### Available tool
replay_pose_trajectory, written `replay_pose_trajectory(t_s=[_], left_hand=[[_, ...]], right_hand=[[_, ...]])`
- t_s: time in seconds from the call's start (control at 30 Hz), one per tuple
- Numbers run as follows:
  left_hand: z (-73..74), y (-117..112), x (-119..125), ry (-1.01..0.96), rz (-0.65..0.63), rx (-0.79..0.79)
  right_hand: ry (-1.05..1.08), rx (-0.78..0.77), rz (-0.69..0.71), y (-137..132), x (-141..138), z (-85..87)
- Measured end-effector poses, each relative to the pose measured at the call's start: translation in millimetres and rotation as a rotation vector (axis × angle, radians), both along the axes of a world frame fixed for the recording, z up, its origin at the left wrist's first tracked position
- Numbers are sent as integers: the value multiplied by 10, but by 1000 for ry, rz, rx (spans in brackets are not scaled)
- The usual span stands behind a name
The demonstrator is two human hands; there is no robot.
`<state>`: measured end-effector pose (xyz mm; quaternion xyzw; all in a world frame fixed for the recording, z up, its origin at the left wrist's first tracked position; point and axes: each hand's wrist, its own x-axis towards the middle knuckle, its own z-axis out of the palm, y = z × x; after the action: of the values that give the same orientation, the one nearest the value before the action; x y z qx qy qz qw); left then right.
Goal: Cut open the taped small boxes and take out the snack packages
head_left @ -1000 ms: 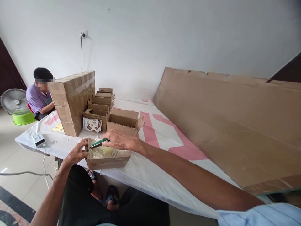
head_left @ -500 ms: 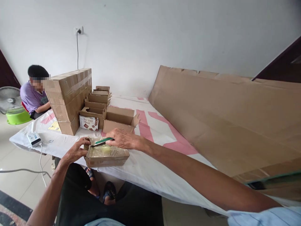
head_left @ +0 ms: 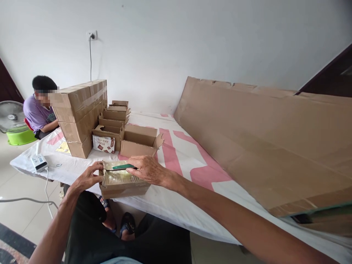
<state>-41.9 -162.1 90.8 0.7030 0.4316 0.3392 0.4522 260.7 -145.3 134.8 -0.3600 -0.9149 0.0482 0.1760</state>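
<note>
A small taped cardboard box lies at the near edge of the white and pink covered table. My left hand grips the box's left end, fingers curled over its top edge. My right hand rests on the box's top right and holds a green utility knife, whose tip points left across the shiny tape on the lid.
Behind stand an open empty carton, a row of open cartons, a stack of sealed boxes and a "Super Meal" packet. Large cardboard sheets lean at the right. A seated person, a fan and a white charger are at the left.
My right hand has drawn the knife slightly to the right along the box's top. The camera has swung a little, shifting the scene leftward. My left hand keeps its grip.
</note>
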Motion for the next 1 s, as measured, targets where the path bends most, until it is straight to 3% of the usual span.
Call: replay_pose_trajectory(t_s=[0.07,0.2,0.4,0.53,0.67,1.0], left_hand=[[5,2,-11,-34,6,-16],[1,-15,-19,-18,138,-70],[-12,-106,69,150,194,45],[-103,-166,119,78,184,54],[-229,-216,148,-29,255,62],[-353,-393,247,-18,397,91]], right_hand=[[41,-8,7,-12,19,-32],[87,-55,11,-34,46,-36],[215,-116,-1,-62,126,130],[224,-131,13,-74,139,152],[218,-126,23,-85,113,111],[120,-117,58,-54,22,166]])
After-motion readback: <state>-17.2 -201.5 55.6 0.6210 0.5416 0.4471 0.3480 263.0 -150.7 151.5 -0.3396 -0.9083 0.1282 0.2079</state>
